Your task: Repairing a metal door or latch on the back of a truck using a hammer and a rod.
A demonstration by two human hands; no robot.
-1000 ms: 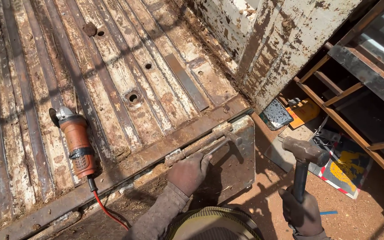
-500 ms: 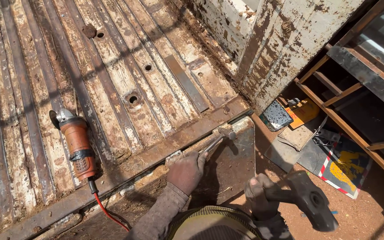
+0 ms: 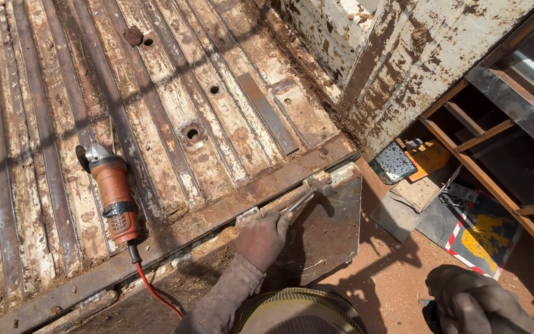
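My left hand (image 3: 262, 238) is closed around a chisel (image 3: 304, 196), a thin metal rod that I hold slanted, its tip set against the seam where the rusty edge rail (image 3: 217, 213) meets the steel plate (image 3: 329, 232) hanging below it. A second ago my right hand (image 3: 474, 303) had the hammer raised upright beside the plate; half a second ago it was swinging down in a blur; now that hand sits low at the bottom right corner, fist curled, and the hammer is all but hidden under it, so I cannot tell how tightly I grip it. The chisel hand has not shifted at all. I judge a blow has just landed or missed low, and the plate hangs from the rail just as before, so the seam has not given way.

Further out on the ribbed truck bed (image 3: 156, 111) lies an orange grinder (image 3: 112, 195), its red cord (image 3: 152, 291) trailing over the rail. No real containers here: beyond the plate, some flat scraps and a yellow-and-red sign (image 3: 483, 235) lie on the red dirt by a wooden frame (image 3: 483, 179), which holds nothing I can make out
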